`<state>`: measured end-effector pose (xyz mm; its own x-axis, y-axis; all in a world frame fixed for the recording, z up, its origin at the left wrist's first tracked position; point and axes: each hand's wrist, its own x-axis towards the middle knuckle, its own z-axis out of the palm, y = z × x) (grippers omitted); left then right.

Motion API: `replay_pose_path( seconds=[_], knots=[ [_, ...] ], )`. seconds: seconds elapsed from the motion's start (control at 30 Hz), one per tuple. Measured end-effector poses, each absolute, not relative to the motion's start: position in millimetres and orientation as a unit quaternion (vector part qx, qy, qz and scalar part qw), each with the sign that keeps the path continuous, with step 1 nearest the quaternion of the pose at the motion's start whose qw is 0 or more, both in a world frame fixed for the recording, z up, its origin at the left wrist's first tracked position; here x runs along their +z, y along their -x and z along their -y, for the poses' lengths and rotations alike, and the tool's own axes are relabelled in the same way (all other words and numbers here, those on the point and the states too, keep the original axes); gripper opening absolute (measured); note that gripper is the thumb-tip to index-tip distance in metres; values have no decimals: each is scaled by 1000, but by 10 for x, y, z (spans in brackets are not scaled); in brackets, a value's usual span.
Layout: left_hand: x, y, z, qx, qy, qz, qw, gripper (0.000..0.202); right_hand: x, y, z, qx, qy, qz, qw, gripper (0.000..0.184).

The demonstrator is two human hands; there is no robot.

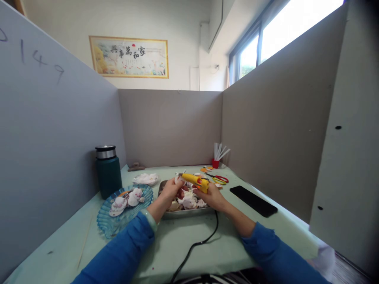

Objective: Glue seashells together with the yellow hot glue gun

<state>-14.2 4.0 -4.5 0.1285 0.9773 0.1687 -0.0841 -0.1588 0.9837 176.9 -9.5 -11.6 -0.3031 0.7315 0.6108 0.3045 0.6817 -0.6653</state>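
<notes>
My right hand (pixel 211 197) is wrapped round a yellow glue gun (pixel 196 181) with a red trigger, its nozzle pointing left. My left hand (pixel 171 190) pinches a small pale shell (pixel 178 179) right at the gun's tip. Both hands hover over a metal tray (pixel 183 213) filled with several shells. The gun's black cord (pixel 197 243) runs from under my right hand toward the table's near edge.
A blue glass plate (pixel 104 220) with shells lies left of the tray, a dark green flask (pixel 108 170) behind it. Scissors (pixel 218 179), a red cup of white sticks (pixel 216 159) and a black phone (pixel 253 200) sit right. Grey partitions wall three sides.
</notes>
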Motion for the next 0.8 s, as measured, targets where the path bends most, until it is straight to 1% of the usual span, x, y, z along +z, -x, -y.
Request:
replay_pose_path(
  seconds=[0.27,0.47,0.8],
  knots=[
    [-30,149,-32,531,-543,-400,514,30,-145,-1770,57,211,337,766,505,33],
    [-33,154,-22,529,-549,-393,514,33,-179,-1779,21,200,346,768,501,35],
    [-42,166,-54,549,-521,-390,524,31,-180,-1789,11,177,374,754,510,35]
  ],
)
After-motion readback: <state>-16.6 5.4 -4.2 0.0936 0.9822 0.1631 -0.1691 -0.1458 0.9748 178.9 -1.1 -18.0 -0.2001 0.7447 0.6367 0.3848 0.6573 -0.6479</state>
